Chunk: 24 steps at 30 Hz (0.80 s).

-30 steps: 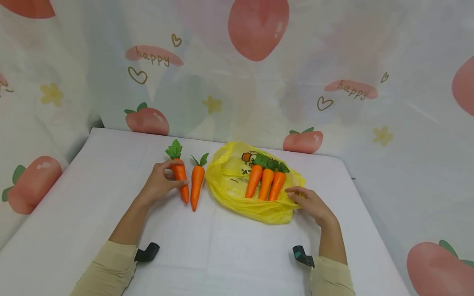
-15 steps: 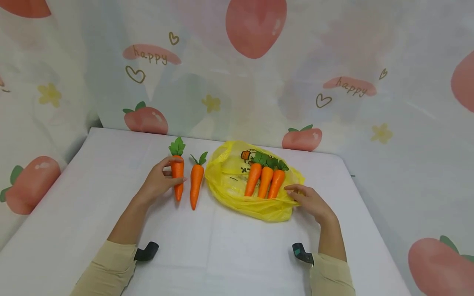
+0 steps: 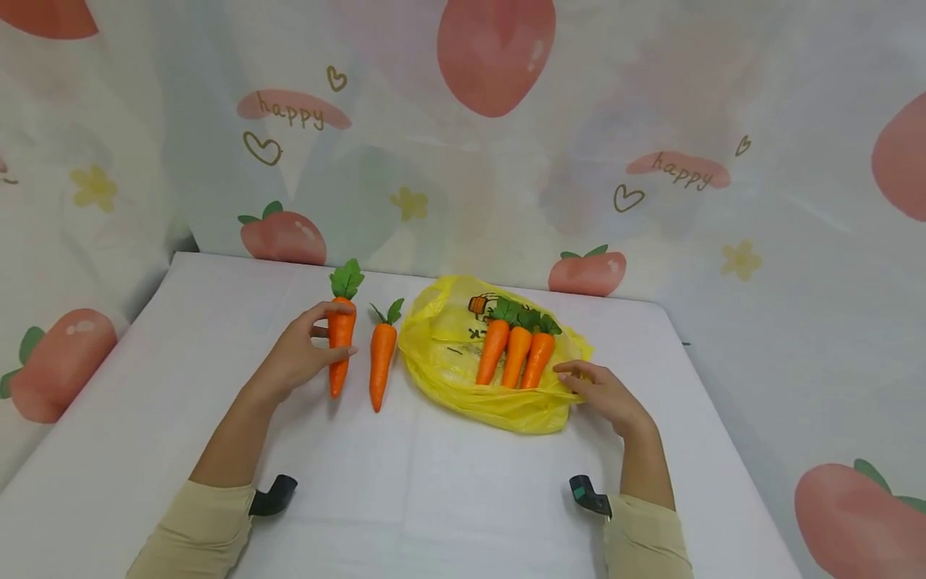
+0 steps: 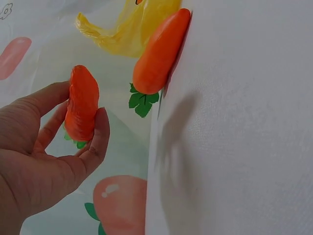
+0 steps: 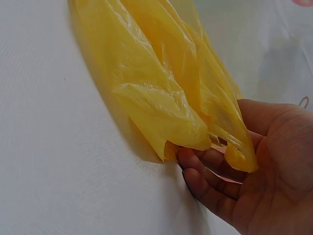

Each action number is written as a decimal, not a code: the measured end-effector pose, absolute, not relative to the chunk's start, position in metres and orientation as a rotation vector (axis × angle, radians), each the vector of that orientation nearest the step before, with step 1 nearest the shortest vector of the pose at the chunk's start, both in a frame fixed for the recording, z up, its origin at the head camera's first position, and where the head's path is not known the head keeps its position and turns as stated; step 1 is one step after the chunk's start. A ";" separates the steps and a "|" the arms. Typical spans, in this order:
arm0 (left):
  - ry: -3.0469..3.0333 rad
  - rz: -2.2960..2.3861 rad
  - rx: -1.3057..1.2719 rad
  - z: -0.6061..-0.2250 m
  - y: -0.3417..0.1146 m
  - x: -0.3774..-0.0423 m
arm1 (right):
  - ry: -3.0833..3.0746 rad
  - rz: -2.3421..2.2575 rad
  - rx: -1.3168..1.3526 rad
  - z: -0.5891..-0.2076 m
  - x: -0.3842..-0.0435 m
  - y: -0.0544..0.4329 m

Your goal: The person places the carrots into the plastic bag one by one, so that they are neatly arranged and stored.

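Left of centre on the white table (image 3: pixel 448 482), a toy carrot is lifted while a yellow bag is held.

Thumb and fingers of the left hand (image 3: pixel 300 354) pinch one toy carrot (image 3: pixel 340 342) clear of the table; a second carrot (image 3: pixel 381 362) lies just beside it. At centre right, the right hand (image 3: pixel 604 394) curls its fingers on the edge of the yellow plastic bag (image 3: pixel 448 354), seemingly to steady it; three carrots (image 3: pixel 516 354) rest on the bag.

Near half of tabletop (image 3: pixel 434 498) is bare between the forearms. Loose carrot (image 3: pixel 381 363) lies betw. held carrot (image 3: pixel 340 344) and yellow bag (image 3: pixel 463 378); narrow gaps each side. Curtain (image 3: pixel 463 201) closes off back and both sides of the tabletop.
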<state>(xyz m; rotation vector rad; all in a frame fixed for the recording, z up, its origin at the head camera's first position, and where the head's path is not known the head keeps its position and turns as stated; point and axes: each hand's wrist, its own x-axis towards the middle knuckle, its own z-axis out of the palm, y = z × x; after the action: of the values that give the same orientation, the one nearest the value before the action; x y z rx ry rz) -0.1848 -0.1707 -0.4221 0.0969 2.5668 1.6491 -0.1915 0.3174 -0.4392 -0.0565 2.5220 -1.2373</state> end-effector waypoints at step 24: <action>2.556 1.678 0.159 -0.407 -0.150 -0.173 | 2.529 -1.234 -0.064 -0.438 -0.190 0.319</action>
<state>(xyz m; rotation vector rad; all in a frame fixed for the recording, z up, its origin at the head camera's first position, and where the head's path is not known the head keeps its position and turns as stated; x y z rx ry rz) -0.1728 -0.1497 -0.4075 0.1594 2.5563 1.6779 -0.1900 0.3186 -0.4383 -0.0640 2.5291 -1.2344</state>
